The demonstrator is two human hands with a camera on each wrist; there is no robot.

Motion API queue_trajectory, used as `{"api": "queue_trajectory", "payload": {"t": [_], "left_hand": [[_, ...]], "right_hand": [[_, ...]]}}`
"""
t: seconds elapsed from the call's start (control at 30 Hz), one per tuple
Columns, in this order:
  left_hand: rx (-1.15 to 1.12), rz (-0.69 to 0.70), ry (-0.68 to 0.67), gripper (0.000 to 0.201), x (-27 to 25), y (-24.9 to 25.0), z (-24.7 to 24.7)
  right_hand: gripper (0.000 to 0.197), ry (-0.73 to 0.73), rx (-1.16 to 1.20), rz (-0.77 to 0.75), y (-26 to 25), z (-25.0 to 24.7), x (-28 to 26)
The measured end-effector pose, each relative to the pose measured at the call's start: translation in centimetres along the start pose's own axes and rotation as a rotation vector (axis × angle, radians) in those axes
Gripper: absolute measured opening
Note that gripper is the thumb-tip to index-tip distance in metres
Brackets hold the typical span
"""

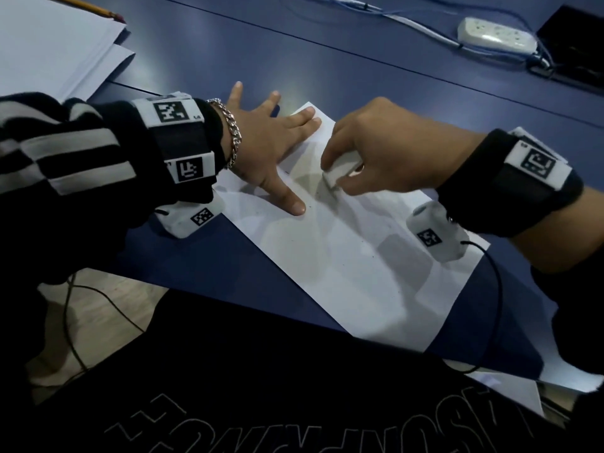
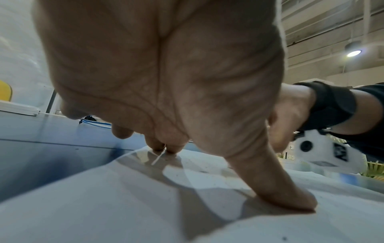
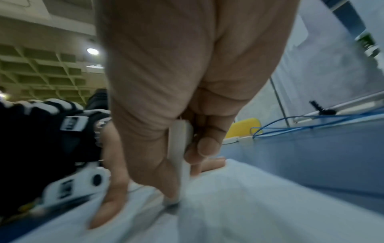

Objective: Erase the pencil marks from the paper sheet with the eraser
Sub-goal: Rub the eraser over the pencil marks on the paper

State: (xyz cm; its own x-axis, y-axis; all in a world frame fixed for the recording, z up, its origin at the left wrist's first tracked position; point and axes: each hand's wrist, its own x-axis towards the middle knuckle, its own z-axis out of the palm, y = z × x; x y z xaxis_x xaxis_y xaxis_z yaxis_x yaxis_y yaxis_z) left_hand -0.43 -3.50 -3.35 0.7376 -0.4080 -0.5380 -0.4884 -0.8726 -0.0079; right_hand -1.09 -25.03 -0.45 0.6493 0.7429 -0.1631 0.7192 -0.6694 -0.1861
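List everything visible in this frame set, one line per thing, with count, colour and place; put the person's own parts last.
paper sheet: one, white, lying slantwise on the table in front of the person.
eraser: one, white, on the sheet, held in the right hand.
table: one, dark blue, under everything.
paper stack: one, white, far left of the table.
pencil: one, yellow, on the paper stack.
power strip: one, white, far right of the table, with cables.
bracelet: one, silver chain, on the left wrist.
left hand: spread flat, fingers pressing the sheet down.
right hand: pinches the eraser against the sheet.
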Motion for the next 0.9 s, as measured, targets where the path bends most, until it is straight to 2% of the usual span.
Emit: {"api": "queue_trajectory", "payload": {"t": [0.1,0.23,0.37,0.5,0.6,0.7,0.9], "left_hand": [[0.005,-0.002,-0.001,0.153,0.0,-0.1,0.1],[0.009,0.008,0.007,0.153,0.0,-0.1,0.1],[0.012,0.003,-0.006,0.152,-0.1,0.0,-0.1],[0.013,0.016,-0.005,0.153,0.0,0.0,-0.1],[0.007,0.006,-0.011,0.152,-0.1,0.1,-0.1],[-0.012,0.015,0.001,0.148,-0.1,-0.1,0.1],[-0.018,0.017,-0.022,0.137,-0.1,0.3,0.0]], "right_hand": [[0.032,0.066,-0.001,0.087,0.8,-0.1,0.3],[0.033,-0.024,-0.025,0.007,-0.5,0.0,0.3],[0.03,0.057,-0.012,0.116,0.4,-0.8,0.7],[0.03,0.019,-0.002,0.014,-1.2,0.2,0.4],[0.033,0.11,0.011,0.168,0.8,-1.2,-0.1],[0.027,0.209,0.114,0.289,2.5,-2.8,-1.5],[0.029,0.122,0.126,0.188,1.2,-1.3,-1.5]]}}
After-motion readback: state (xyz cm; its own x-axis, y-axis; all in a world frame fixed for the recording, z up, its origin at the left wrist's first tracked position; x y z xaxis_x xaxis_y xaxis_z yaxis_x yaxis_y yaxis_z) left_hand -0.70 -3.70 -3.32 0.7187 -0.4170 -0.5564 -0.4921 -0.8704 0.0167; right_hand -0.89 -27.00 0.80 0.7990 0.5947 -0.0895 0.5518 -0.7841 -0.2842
